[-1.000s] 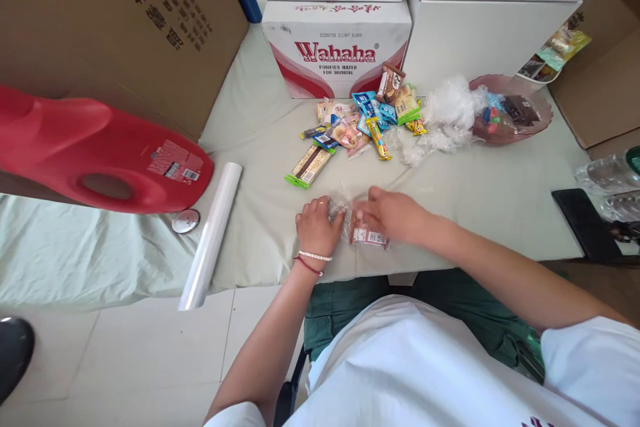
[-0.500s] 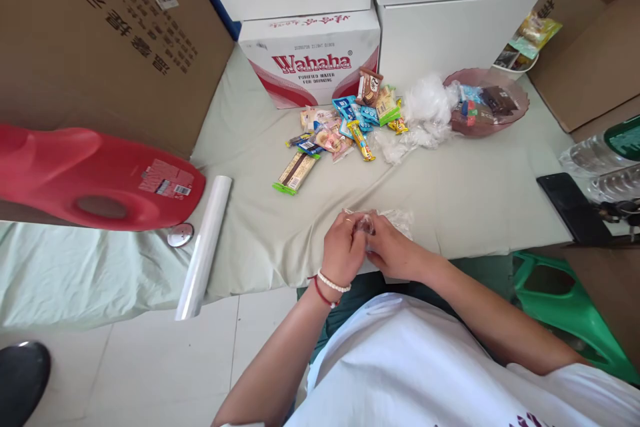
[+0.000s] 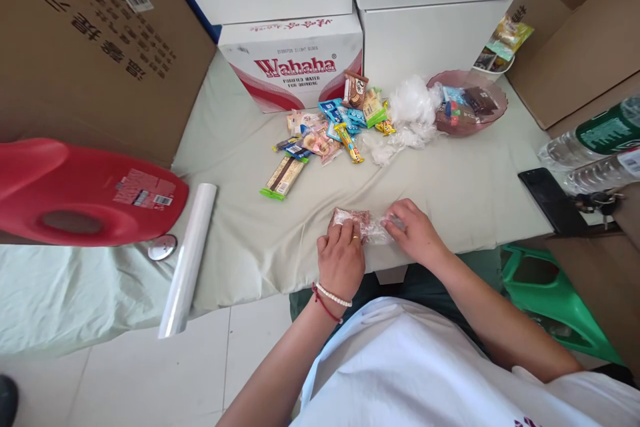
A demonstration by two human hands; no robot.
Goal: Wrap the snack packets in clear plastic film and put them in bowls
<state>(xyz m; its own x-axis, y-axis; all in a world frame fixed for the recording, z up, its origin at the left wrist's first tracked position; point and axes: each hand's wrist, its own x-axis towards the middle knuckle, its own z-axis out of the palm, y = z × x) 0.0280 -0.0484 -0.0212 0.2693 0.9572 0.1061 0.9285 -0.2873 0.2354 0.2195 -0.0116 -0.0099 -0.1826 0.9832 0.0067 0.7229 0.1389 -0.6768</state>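
Note:
Near the table's front edge lies a reddish-brown snack packet (image 3: pixel 367 216) with clear plastic film (image 3: pixel 377 232) about it. My left hand (image 3: pixel 341 255) rests on top of the packet, its fingers stretched out and pressing down, covering part of it. To the right, my right hand (image 3: pixel 413 230) pinches the film's loose end between thumb and fingers. Farther back is a heap of wrapped snacks (image 3: pixel 327 137), with a wafer bar packet (image 3: pixel 284 177) at its near left. Crumpled clear plastic (image 3: pixel 413 103) lies beside a pink glass bowl (image 3: pixel 473 127) holding more packets.
A white roll of film (image 3: pixel 187 260) lies at the left, beside a round lid (image 3: pixel 162 247) and a red jug (image 3: pixel 95 193). Behind the snacks stands a Wahaba-style white carton (image 3: pixel 295 67) lettered "Wahaha". At right are a black phone (image 3: pixel 553 200), plastic bottles (image 3: pixel 605 127) and a green stool (image 3: pixel 555 293).
My hands were together around the packet and have moved apart. The packet now lies flat under my left hand, while my right hand has moved right with the film's end. The camera view has shifted.

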